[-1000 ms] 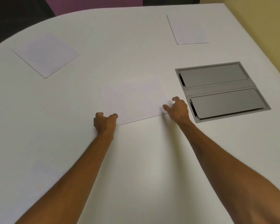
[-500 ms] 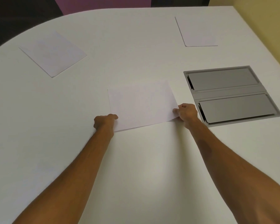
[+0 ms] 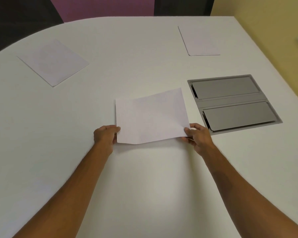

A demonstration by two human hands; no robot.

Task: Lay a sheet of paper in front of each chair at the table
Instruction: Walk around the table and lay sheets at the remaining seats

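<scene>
White paper, one sheet [image 3: 150, 117], is between my two hands, w/ the near edge lifted a bit off the tabletop [image 3: 144, 186] and a soft bend in the middle of that edge. My left hand [image 3: 105, 135] is closed on the near left corner, thumb on top; my right hand [image 3: 197, 135] pinches the near right corner in the same way. I hold it by both corners so the thin sheet does not flop or fold. The far edge seems low, maybe touching the tabletop, I cannot tell for sure. It sits just beside the grey cable box [image 3: 234, 103], not over it. Two other sheets lie flat already: one [image 3: 52, 62] at far left near the curved edge, one [image 3: 199, 41] at far right. I judge each marks a seat, but no chairs are visible. Next I should pull this one toward another seat.
</scene>
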